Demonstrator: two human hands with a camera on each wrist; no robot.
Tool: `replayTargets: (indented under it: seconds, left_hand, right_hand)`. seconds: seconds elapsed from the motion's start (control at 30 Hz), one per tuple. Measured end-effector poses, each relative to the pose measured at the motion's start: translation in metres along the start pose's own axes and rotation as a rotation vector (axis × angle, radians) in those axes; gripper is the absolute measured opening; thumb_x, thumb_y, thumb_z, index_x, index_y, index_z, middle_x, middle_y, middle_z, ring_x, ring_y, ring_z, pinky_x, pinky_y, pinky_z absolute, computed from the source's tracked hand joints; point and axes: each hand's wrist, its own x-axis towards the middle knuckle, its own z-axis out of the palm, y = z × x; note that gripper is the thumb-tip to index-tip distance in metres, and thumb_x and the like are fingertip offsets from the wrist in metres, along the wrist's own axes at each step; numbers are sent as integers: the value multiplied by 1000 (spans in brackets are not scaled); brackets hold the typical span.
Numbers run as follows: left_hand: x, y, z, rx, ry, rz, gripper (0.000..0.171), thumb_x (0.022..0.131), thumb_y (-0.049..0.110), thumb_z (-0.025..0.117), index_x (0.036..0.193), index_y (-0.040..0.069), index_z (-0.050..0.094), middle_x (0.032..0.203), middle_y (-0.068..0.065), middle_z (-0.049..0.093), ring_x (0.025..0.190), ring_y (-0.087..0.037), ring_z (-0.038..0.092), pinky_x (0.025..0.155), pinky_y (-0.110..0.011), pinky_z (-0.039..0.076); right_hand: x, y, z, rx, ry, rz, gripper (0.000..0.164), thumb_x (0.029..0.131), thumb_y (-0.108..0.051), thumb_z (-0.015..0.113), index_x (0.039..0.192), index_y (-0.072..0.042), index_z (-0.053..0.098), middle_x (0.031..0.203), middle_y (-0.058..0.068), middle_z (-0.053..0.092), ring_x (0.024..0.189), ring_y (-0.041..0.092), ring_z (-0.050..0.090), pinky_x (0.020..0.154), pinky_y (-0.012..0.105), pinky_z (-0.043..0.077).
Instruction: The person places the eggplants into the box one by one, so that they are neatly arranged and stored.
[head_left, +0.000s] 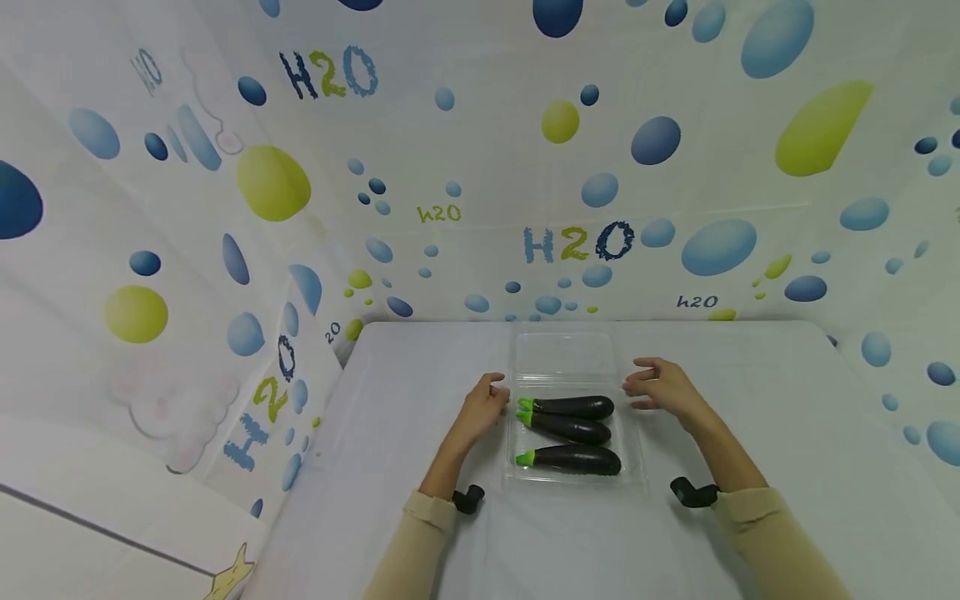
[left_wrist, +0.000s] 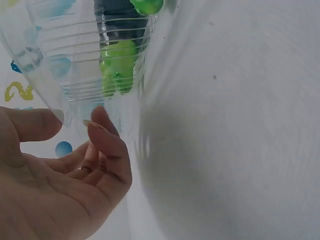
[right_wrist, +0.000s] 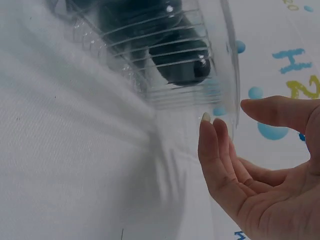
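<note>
A clear plastic clamshell box point(head_left: 512, 446) lies on the white table with its lid point(head_left: 562, 354) folded back, away from the person. Inside are three dark eggplants with bright green stem ends to the left: a far one point(head_left: 573, 407), a middle one point(head_left: 568, 428) and a near one point(head_left: 579, 460). At the box's left side, my left hand point(head_left: 480, 408) has its thumb and loosely bent fingers right at the rim, a gap between them. Across from it, my right hand point(head_left: 663, 390) is held by the right side, thumb and fingers spread apart with nothing between.
White cloth covers the table point(head_left: 397, 400), which meets a patterned curtain point(head_left: 487, 250) of blue and green spots at the back. More of the curtain hangs along the left. A small black device point(head_left: 469, 499) is worn on the left wrist, another point(head_left: 693, 492) on the right.
</note>
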Motion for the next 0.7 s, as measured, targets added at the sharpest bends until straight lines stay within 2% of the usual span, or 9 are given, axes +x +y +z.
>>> replayTargets:
  seconds: [0.17,0.3,0.4,0.47,0.57,0.7]
  left_hand:
    - [6,-1,2,-128,-30,-29,48,105,13,54,151,4,47,97,-9,60,79,-22,64,59,-26,46]
    - [7,-4,3,-184,-44,-38,49,106,12,54,154,7,45,93,-7,58,79,-22,63,60,-27,46]
    - [4,-4,2,-218,-39,-46,48,106,13,56,153,11,47,94,-6,57,80,-23,63,63,-29,47]
    - [3,-4,2,-248,-32,-47,47,106,13,57,152,15,48,95,-7,57,81,-23,64,64,-30,47]
    - [-2,5,-1,-292,-38,-58,48,105,8,58,151,13,48,102,-16,60,87,-33,65,68,-34,47]
    - [-1,5,-1,-342,-29,-68,48,104,3,58,150,11,47,108,-24,63,91,-39,65,68,-36,46]
  right_hand:
    - [2,11,0,33,-3,28,59,100,-10,69,149,12,43,128,29,65,104,23,71,85,40,60]
    - [3,18,1,50,23,20,59,99,-10,71,150,6,46,131,27,65,106,20,71,86,39,60]
    - [2,19,2,60,50,8,60,98,-10,73,150,4,47,132,28,64,104,16,70,87,40,60]
    - [-1,13,3,72,54,10,59,98,-9,72,150,4,47,134,30,63,105,17,71,89,42,59]
    - [-2,12,3,105,54,-4,59,98,-7,72,149,5,45,134,32,62,103,17,71,89,43,59]
    - [3,22,4,138,62,-37,57,98,-8,72,147,4,46,133,32,62,98,11,72,86,38,60]
